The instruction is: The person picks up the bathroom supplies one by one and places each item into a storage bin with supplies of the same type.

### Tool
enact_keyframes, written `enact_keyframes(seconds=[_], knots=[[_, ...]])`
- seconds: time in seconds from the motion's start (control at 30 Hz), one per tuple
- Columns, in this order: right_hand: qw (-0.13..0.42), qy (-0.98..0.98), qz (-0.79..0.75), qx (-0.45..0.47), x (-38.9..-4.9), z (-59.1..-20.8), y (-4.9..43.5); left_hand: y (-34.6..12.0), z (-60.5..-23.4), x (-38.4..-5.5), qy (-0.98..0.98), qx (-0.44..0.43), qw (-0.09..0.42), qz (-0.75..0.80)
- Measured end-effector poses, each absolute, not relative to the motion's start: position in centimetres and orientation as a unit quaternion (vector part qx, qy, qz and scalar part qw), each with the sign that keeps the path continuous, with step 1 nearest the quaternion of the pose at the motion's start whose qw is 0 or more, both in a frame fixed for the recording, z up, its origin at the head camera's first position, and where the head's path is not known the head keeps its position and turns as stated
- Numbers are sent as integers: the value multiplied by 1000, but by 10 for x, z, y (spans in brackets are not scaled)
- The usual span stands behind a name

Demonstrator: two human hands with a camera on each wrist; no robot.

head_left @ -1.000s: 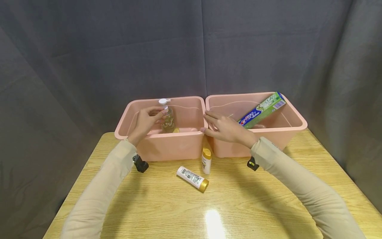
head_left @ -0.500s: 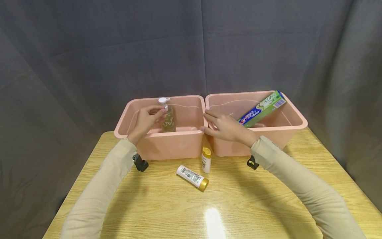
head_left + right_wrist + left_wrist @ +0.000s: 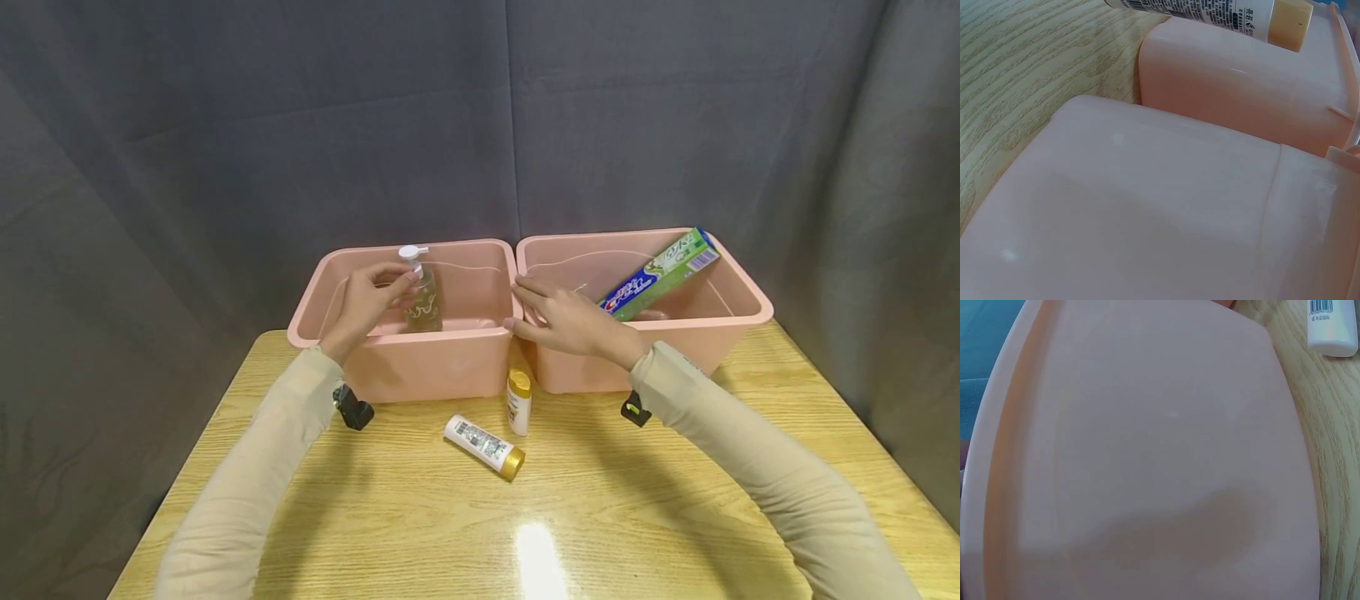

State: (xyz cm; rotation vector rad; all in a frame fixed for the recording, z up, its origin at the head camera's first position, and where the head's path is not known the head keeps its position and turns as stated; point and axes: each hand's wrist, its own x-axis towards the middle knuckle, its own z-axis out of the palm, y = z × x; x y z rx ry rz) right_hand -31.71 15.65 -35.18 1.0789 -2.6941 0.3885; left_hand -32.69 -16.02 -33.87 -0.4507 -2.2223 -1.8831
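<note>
My left hand (image 3: 369, 302) reaches over the front rim of the left pink bin (image 3: 427, 367) and pinches a clear pump bottle (image 3: 424, 305) near its neck, just under the white pump head. The bottle stands upright inside, its base partly hidden by the rim. My right hand (image 3: 573, 323) lies with straight fingers over the near left corner of the right pink bin (image 3: 622, 358), fingertips at the point where the two bins meet. Both wrist views mostly show pink outer bin walls; the fingers are out of sight there.
A green and blue toothpaste box (image 3: 660, 275) leans diagonally in the right bin. On the wooden table (image 3: 420, 533), a white bottle (image 3: 476, 441) with a gold cap lies flat. Another white bottle (image 3: 518, 412) with a gold cap sits before the gap between bins. A grey curtain (image 3: 420, 117) hangs behind.
The pump bottle's base has shifted slightly right, and a yellow patch beside it no longer shows. My left hand has barely moved; my right hand stays in place.
</note>
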Motion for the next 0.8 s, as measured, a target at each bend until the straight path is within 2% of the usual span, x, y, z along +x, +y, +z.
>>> enact_keyframes(seconds=[0.8], knots=[[111, -912, 132, 372, -319, -355, 157, -163, -332, -326, -732, -161, 97, -655]])
